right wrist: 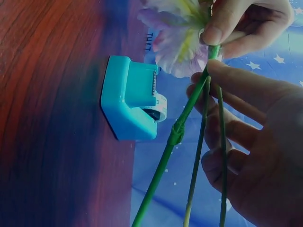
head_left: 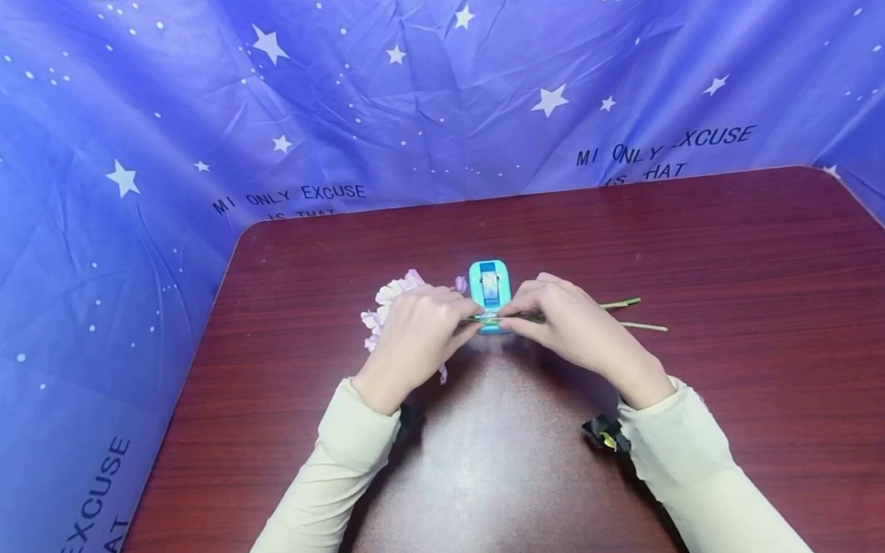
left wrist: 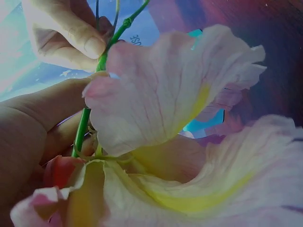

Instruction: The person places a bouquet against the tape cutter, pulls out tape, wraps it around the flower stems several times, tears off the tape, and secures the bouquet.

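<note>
Pale pink artificial flowers (left wrist: 156,90) with yellow centres spread out beside my left hand (head_left: 418,334). That hand pinches their green stems (right wrist: 161,165) between thumb and fingers, close below the blooms. Just along the stems, my right hand (head_left: 576,326) pinches the same bundle, its fingertips near the left ones. Several stem ends extend past the right hand, spreading apart. A turquoise tape dispenser (right wrist: 116,94) stands on the table directly beyond the fingertips, with a roll of clear tape (head_left: 491,287) in it. Whether tape lies around the stems is hard to tell.
The dark red wooden table (head_left: 751,294) has rounded far corners. A blue curtain (head_left: 418,94) with white stars and black lettering hangs behind it and along the sides. A black strap piece (head_left: 604,435) sits at the right wrist.
</note>
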Demonstrator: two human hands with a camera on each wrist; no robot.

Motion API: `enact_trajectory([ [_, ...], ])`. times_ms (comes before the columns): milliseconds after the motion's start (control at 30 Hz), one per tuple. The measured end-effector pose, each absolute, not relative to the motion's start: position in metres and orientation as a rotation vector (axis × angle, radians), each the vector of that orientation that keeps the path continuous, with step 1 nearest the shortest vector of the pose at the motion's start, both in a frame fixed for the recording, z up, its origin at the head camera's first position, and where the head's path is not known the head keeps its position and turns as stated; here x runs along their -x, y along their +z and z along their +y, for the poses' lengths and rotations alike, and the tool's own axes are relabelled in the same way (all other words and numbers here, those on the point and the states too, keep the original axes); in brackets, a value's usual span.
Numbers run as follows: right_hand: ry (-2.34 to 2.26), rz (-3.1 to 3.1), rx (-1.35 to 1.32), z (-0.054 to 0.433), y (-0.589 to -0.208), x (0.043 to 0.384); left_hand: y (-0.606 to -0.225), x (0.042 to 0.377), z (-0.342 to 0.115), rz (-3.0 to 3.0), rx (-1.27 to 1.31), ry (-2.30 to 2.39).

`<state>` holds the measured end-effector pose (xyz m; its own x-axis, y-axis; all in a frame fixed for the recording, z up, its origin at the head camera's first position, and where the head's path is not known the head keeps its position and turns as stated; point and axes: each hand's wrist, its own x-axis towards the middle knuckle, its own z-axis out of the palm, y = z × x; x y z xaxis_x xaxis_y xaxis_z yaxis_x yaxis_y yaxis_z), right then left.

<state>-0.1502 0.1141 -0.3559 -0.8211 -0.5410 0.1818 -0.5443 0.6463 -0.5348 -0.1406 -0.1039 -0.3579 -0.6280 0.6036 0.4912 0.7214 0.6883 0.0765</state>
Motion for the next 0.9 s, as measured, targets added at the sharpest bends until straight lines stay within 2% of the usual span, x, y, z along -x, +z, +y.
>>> enact_trajectory([
  [233,0.782,-2.860,-0.985,0.1146,-0.3552,0.1493,-0.3589,0.1401,-0.1027,-2.452,1.043,-0.345],
  [500,0.855,-2.878,-1.068,0.1144,-0.3551,0.1489,-0.3567,0.1381,-0.1030,-2.494,1.044,-0.266],
  [900,0.856,-2.861,-1.057,0.1142,-0.3568,0.1497,-0.3537,0.1376,-0.1034,-2.551,1.043,-0.177],
])
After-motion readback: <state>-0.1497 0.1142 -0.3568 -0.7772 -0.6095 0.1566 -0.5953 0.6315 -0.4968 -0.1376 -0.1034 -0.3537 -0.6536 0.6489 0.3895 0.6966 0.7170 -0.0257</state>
